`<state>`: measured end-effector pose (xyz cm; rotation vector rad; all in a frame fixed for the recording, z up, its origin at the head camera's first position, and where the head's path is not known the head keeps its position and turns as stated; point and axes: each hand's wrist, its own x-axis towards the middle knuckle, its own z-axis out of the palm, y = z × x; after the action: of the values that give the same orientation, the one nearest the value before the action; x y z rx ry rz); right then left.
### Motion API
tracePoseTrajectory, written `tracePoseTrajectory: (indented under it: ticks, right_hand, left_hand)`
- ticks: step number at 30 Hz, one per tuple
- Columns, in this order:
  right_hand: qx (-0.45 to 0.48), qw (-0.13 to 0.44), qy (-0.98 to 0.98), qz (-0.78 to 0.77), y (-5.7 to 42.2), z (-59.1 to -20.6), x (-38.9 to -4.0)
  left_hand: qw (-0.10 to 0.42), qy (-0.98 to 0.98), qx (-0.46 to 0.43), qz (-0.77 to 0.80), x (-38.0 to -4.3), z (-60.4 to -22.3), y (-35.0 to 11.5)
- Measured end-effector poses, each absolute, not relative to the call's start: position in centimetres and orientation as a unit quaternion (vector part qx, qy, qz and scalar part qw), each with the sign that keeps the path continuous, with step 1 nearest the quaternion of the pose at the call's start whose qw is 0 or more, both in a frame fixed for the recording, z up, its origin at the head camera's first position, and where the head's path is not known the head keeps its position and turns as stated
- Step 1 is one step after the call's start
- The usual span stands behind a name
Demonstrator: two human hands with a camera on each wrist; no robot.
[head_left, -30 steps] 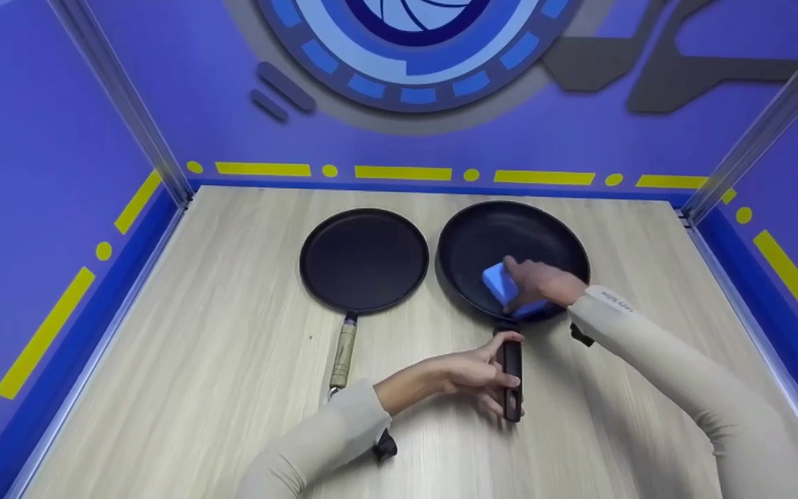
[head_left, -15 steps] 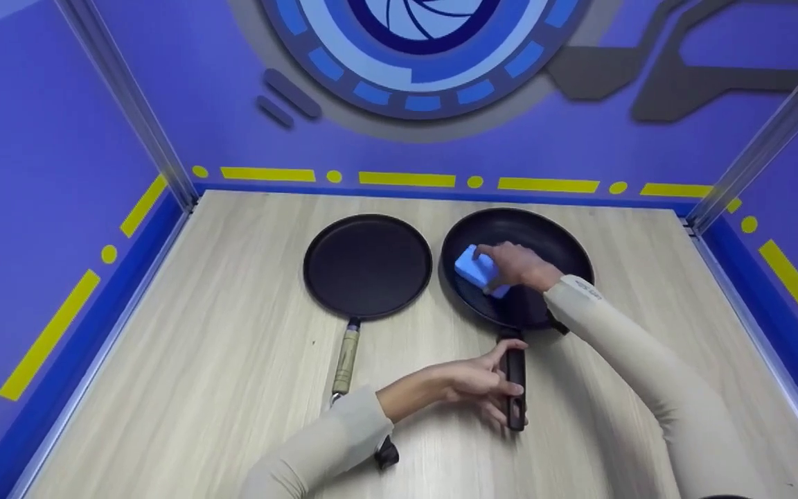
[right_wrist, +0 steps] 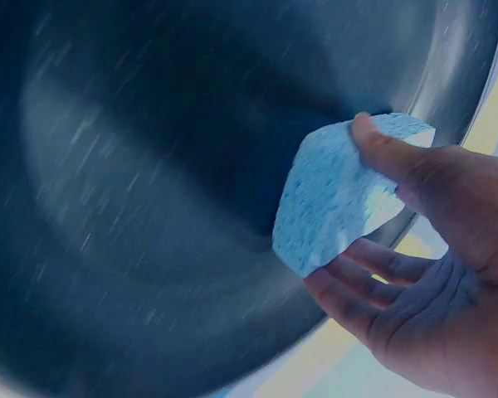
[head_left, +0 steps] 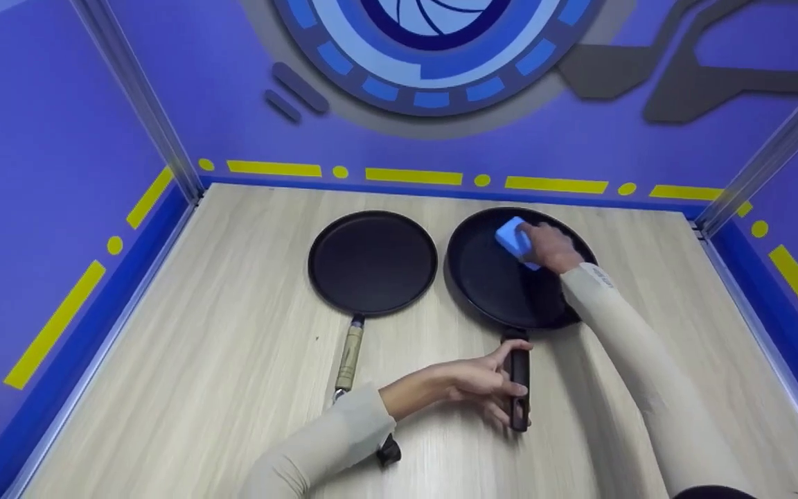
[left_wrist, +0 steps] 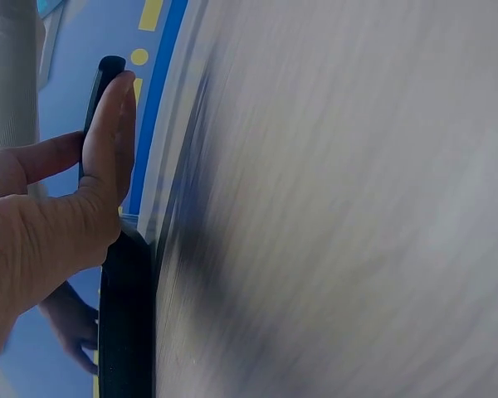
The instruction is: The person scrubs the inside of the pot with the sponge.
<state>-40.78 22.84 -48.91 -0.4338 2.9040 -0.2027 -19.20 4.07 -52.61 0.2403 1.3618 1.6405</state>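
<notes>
A deep black frying pan point(head_left: 489, 284) lies on the right half of the table, its handle point(head_left: 520, 388) toward me. My left hand point(head_left: 479, 380) grips that handle, thumb and fingers on either side; in the left wrist view the hand point(left_wrist: 58, 232) holds the dark handle point(left_wrist: 104, 83) above the wood. Inside the pan, toward its far right part, my right hand point(head_left: 550, 247) pinches a light blue sponge point(head_left: 512, 237). The right wrist view shows the porous sponge point(right_wrist: 332, 191) between the thumb and fingers of the hand point(right_wrist: 448, 274), against the pan's dark inner surface point(right_wrist: 149, 207).
Left of the frying pan lies a flat black crepe pan point(head_left: 373, 263) with a wooden handle point(head_left: 348, 357), partly behind my left sleeve. Blue panels point(head_left: 427, 152) enclose the wooden tabletop point(head_left: 233, 291) at the back and sides. A dark round object point(head_left: 714, 493) shows at the bottom right edge.
My right hand has carried the sponge from the pan's near part to the left, then up to its far right part. The left hand keeps its hold on the handle.
</notes>
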Motion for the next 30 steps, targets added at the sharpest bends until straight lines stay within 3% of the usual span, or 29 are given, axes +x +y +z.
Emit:
tracePoseTrajectory:
  ticks: [5,10,18,25,30]
  right_hand:
    - [-0.148,0.102,0.982,-0.059,24.1,-48.9,-40.8]
    - [-0.197,0.104,0.973,-0.063,21.8,-49.4,-40.2]
    - [-0.301,0.103,0.948,-0.025,18.4,-49.7,-36.3]
    - [-0.381,0.157,0.911,-0.037,22.2,-48.6,-33.3]
    - [-0.36,0.171,0.917,-0.021,25.6,-47.8,-33.7]
  left_hand:
    - [0.47,0.57,0.092,0.668,-19.3,-52.6,4.1]
    - [0.466,0.571,0.084,0.67,-19.3,-52.6,4.1]
    - [0.463,0.563,0.083,0.68,-19.1,-52.6,4.1]
    - [0.458,0.566,0.089,0.68,-19.0,-52.8,4.0]
    - [0.462,0.557,0.09,0.684,-19.1,-52.9,4.3]
